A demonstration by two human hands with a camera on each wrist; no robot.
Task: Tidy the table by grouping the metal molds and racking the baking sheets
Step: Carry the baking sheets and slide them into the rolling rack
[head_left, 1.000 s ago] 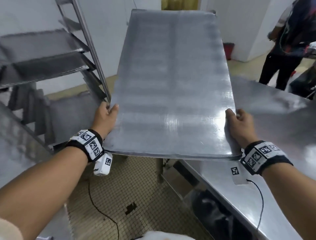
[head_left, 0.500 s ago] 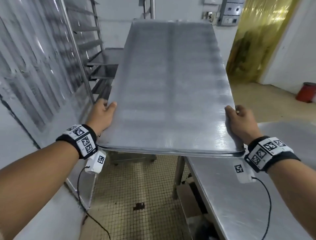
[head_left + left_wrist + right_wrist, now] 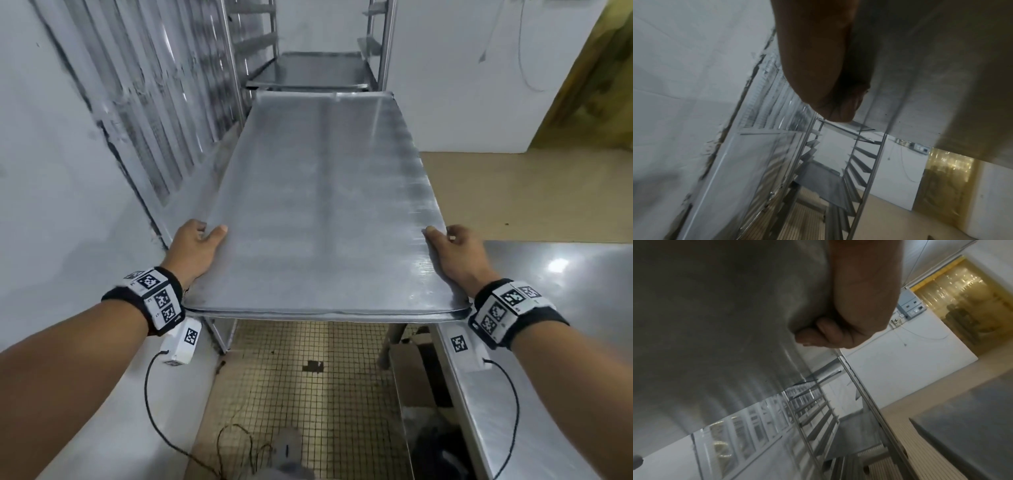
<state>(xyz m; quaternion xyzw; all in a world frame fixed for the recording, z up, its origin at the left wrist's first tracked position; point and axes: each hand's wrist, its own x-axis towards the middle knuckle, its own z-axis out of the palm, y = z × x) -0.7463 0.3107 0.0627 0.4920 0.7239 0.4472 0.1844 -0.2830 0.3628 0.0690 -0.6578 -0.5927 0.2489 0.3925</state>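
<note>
A large flat metal baking sheet (image 3: 322, 212) is carried level in the air, long side pointing away from me. My left hand (image 3: 198, 245) grips its left edge near the close corner, thumb on top. My right hand (image 3: 452, 250) grips the right edge the same way. Both wrist views show the sheet's underside (image 3: 931, 73) (image 3: 715, 313) with fingers (image 3: 840, 112) (image 3: 816, 335) curled beneath it. Straight ahead stands the steel rack (image 3: 308, 68), one sheet lying on a shelf just beyond the carried sheet's far end.
A steel table (image 3: 555, 342) runs along my right, its corner under the right wrist. A white wall with a metal grille (image 3: 144, 102) is close on the left. Tiled floor (image 3: 301, 394) with loose cables lies below. A yellow strip curtain (image 3: 603, 85) hangs at far right.
My view has swung left from the table to face the rack, and the sheet has come level and lower, its far end now close to the rack. Both hands kept their grip.
</note>
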